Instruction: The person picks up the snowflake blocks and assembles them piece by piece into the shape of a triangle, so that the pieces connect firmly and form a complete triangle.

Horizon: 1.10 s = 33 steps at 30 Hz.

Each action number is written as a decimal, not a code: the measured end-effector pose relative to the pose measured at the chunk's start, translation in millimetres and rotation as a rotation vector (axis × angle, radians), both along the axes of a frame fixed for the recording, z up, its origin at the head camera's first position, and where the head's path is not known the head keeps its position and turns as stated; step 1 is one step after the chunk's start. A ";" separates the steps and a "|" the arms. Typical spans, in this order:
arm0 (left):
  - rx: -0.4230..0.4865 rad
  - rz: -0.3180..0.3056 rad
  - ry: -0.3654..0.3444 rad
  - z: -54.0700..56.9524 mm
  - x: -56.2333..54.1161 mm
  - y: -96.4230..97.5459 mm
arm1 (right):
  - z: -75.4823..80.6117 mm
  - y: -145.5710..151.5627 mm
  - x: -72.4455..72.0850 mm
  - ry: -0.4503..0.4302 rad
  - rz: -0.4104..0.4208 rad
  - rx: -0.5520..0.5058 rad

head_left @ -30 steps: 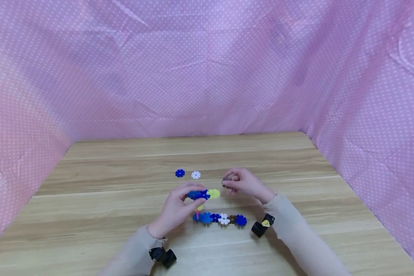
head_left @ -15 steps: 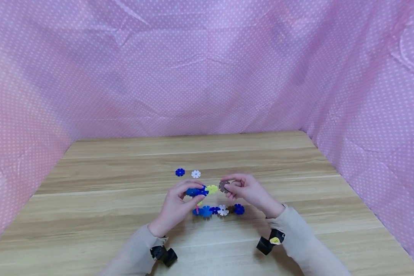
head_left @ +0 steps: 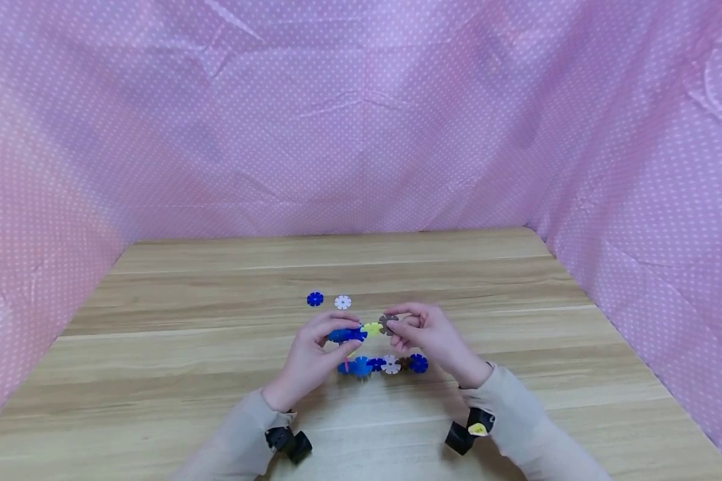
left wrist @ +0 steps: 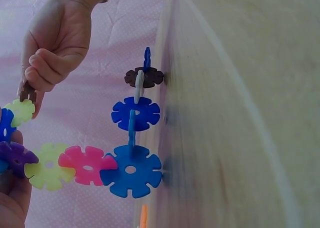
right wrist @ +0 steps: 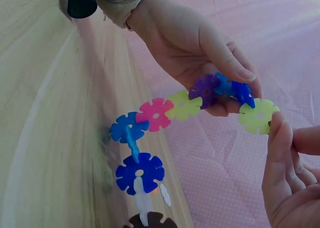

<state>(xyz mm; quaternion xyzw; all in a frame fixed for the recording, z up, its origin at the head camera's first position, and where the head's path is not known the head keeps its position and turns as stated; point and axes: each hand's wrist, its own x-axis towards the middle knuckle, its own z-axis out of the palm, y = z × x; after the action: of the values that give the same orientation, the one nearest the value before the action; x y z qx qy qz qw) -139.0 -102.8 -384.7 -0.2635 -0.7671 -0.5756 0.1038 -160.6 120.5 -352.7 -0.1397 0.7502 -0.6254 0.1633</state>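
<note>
My left hand pinches the upper part of a chain of slotted plastic snowflake discs between thumb and fingers, at a dark blue disc. Beyond it a yellow disc sticks out at the chain's end. My right hand pinches a brown disc whose edge meets that yellow disc; how far their slots interlock is hard to tell. Down from the left hand run a purple disc, another yellow one and a pink disc, then a lower row with light blue, dark blue, white and brown discs.
Behind the hands, a loose blue disc and a loose white disc lie on the wooden table. An orange piece shows at the bottom of the left wrist view. Pink dotted cloth surrounds the table.
My right hand has turned the brown disc to face upward and brought it left against the yellow disc. The left hand has stayed nearly in place; the lower row appears slightly higher.
</note>
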 end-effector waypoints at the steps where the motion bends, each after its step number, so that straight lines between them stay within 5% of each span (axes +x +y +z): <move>1: -0.012 0.001 0.009 0.4 -0.1 0.4 | -0.1 -0.3 0.4 0.004 -0.001 -0.008; 12: -0.094 0.031 0.106 0.4 -0.4 1.8 | -3.5 -2.3 2.6 -0.007 -0.005 -0.087; 33: -0.033 0.007 0.015 3.5 1.7 0.2 | 1.0 -11.7 7.8 0.007 -0.052 -0.065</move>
<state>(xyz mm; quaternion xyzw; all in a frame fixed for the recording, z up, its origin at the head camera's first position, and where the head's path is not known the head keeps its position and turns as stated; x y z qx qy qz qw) -137.3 -102.5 -381.2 -0.2668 -0.7767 -0.5604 0.1070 -152.7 108.8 -351.7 -0.1277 0.7334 -0.6529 0.1397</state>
